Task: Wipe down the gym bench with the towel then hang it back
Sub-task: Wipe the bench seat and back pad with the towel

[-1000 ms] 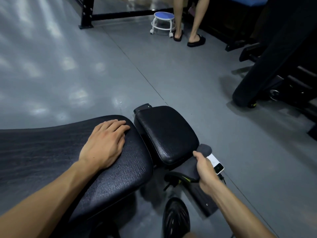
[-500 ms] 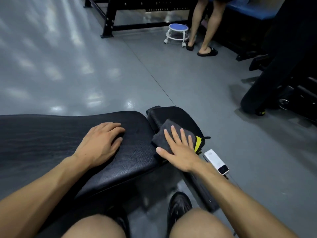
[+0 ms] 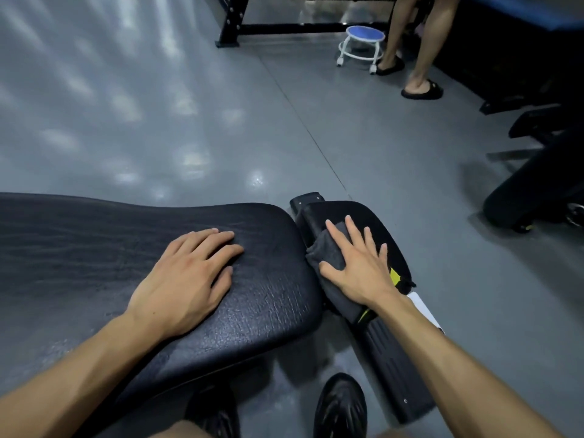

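Observation:
A black padded gym bench fills the lower left, its long back pad (image 3: 94, 248) ending beside a smaller seat pad (image 3: 376, 216). My left hand (image 3: 186, 279) lies flat, palm down, on the back pad near its end. A dark grey towel (image 3: 328, 251) with a yellow edge is spread over the seat pad. My right hand (image 3: 360, 263) presses flat on the towel with fingers spread, covering most of it.
A white phone-like device (image 3: 423, 308) lies on the bench frame by my right wrist. My black shoes (image 3: 341, 406) stand below. Another person's legs (image 3: 420, 45) and a small blue wheeled stool (image 3: 363, 42) are at the back. Black gym machines (image 3: 537, 184) stand at right on the grey floor.
My right hand brought the towel up from beside the bench onto the seat pad and now presses it flat, sliding slightly forward. The left hand has stayed on the back pad.

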`<state>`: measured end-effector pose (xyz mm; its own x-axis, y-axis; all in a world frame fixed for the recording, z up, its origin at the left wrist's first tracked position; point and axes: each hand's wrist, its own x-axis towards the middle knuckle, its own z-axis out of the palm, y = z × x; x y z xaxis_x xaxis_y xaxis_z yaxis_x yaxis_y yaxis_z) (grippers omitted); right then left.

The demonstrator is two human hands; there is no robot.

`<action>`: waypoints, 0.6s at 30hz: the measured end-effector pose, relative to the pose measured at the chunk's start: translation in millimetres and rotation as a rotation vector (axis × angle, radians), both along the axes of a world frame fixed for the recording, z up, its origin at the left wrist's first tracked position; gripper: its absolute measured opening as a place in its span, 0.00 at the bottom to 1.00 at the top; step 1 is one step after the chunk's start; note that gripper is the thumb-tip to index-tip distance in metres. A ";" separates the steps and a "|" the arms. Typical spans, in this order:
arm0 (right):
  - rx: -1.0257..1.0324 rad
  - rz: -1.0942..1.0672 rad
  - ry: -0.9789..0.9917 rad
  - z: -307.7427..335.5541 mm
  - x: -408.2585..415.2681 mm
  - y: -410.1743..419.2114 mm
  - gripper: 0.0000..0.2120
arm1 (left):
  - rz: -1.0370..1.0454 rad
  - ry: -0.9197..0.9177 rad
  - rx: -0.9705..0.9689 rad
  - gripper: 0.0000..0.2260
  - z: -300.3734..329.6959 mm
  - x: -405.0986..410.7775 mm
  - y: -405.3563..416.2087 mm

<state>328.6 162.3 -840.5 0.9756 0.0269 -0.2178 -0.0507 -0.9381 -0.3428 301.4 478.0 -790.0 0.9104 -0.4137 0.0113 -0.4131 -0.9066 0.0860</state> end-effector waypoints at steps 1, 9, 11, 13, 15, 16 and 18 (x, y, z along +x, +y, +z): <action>-0.005 0.006 0.009 0.9 10.2 4.6 0.40 | 0.000 -0.002 -0.002 0.21 -0.5 0.4 -0.1; -0.025 0.087 0.073 7.3 103.5 37.5 0.34 | 0.002 -0.029 -0.010 0.20 -7.1 3.9 0.1; -0.040 0.087 0.086 7.2 124.4 48.1 0.30 | 0.002 -0.034 -0.018 0.20 -9.6 4.8 2.1; -0.103 0.100 0.068 8.4 137.5 60.3 0.23 | 0.005 -0.040 -0.026 0.19 -10.6 4.5 2.0; -0.134 0.125 0.028 9.1 141.0 67.7 0.17 | 0.011 -0.047 -0.034 0.19 -10.9 5.3 2.9; -0.116 0.135 0.006 8.6 136.8 67.6 0.16 | 0.011 -0.047 -0.037 0.18 -10.8 5.8 3.9; -0.047 0.136 -0.060 6.2 115.1 59.2 0.18 | 0.011 -0.039 -0.040 0.18 -8.8 5.7 3.8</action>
